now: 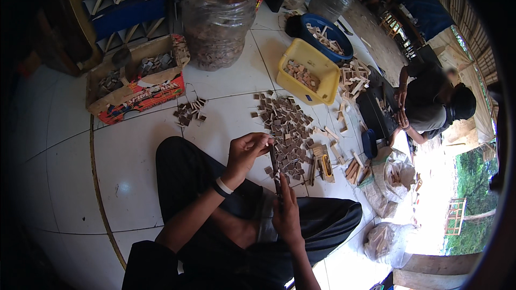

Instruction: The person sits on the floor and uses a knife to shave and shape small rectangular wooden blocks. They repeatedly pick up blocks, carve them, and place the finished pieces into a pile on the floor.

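Observation:
I sit cross-legged on a white tiled floor, hands in front of my lap. My right hand (pixel 286 217) is closed round the lower end of a dark narrow bar (pixel 273 160), which points away from me. My left hand (pixel 246 154) is closed in a pinch at the bar's far end; a small pale bit shows at its fingertips, too small to name. Just beyond and to the right of the bar lies a spread of small brown square wooden pieces (pixel 287 121). A smaller heap of similar dark pieces (pixel 189 110) lies beyond my left knee.
A yellow tub (pixel 283 78) and a blue basin (pixel 348 48) hold wood pieces. At the back left stand a large clear plastic container (pixel 217 21) and an open box (pixel 142 104). Wood strips (pixel 355 169) and sacks (pixel 384 193) lie right. Another person (pixel 430 96) works at far right.

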Demonstrator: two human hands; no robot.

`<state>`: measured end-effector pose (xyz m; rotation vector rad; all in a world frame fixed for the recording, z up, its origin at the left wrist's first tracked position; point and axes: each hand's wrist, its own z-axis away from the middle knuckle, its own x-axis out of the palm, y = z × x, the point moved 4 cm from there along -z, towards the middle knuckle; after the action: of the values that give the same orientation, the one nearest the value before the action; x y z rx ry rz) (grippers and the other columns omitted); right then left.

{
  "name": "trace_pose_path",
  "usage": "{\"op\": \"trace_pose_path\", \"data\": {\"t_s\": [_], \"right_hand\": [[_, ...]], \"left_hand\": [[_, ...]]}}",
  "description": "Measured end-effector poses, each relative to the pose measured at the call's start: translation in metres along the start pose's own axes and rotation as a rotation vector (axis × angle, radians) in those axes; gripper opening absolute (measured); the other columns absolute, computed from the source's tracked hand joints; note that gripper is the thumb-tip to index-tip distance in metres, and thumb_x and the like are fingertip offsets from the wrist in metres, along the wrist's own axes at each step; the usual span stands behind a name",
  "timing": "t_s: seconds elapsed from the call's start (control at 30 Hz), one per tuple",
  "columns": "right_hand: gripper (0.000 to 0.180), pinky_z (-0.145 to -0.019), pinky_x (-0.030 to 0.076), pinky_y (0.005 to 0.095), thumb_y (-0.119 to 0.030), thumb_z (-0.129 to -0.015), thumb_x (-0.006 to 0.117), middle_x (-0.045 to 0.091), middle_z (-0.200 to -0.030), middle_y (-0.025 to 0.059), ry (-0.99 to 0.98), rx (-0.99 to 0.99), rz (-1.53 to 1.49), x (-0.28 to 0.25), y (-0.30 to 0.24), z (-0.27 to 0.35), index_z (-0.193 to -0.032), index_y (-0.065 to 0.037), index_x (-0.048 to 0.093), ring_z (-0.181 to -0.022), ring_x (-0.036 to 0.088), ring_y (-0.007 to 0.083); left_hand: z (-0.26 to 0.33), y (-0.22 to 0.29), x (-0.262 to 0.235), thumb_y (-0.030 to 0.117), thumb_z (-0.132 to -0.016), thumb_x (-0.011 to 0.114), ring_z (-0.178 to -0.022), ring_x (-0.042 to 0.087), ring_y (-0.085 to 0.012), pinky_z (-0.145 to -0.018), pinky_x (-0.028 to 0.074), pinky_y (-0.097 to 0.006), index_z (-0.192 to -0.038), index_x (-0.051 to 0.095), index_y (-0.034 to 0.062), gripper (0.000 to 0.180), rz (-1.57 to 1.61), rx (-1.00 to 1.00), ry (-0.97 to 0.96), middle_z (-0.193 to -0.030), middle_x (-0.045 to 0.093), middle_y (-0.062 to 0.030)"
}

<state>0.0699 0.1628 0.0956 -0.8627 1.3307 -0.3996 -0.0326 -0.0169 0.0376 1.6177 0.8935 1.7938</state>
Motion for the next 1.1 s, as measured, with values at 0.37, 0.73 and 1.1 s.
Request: {"op": "trace_pose_path", "data": {"t_s": [0.37,0.73,1.1], "right_hand": [[0.08,-0.097,0.051,0.0516,0.008,-0.094,0.056,0.056,-0.129,0.0287,0.075,-0.006,0.101,0.0,-0.011,-0.002,-0.167,-0.012,0.03,-0.115,0.06,0.0502],[0.095,-0.094,0.053,0.0552,0.02,-0.078,0.053,0.054,-0.126,0.0282,0.027,0.027,0.221,-0.004,-0.014,-0.004,-0.165,-0.014,0.036,-0.114,0.061,0.0505],[0.087,-0.101,0.05,0.0499,0.015,-0.087,0.056,0.055,-0.132,0.0254,0.076,0.002,0.125,-0.013,-0.006,-0.001,-0.166,-0.014,0.034,-0.12,0.058,0.0476]], "left_hand": [[0.004,-0.008,0.006,0.009,-0.106,0.067,-0.115,0.07,-0.015,-0.105,0.057,-0.032,-0.132,0.066,-0.0061,0.03,-0.02,0.123,-0.06,-0.123,0.074,-0.0112],[0.009,-0.005,0.002,0.011,-0.107,0.064,-0.115,0.071,-0.0195,-0.104,0.06,-0.037,-0.129,0.069,-0.008,0.029,-0.159,0.177,0.005,-0.122,0.075,-0.0142],[0.004,-0.004,0.002,0.016,-0.108,0.065,-0.107,0.075,-0.023,-0.096,0.065,-0.036,-0.122,0.07,-0.008,0.028,-0.039,0.013,0.054,-0.112,0.076,-0.0143]]}}
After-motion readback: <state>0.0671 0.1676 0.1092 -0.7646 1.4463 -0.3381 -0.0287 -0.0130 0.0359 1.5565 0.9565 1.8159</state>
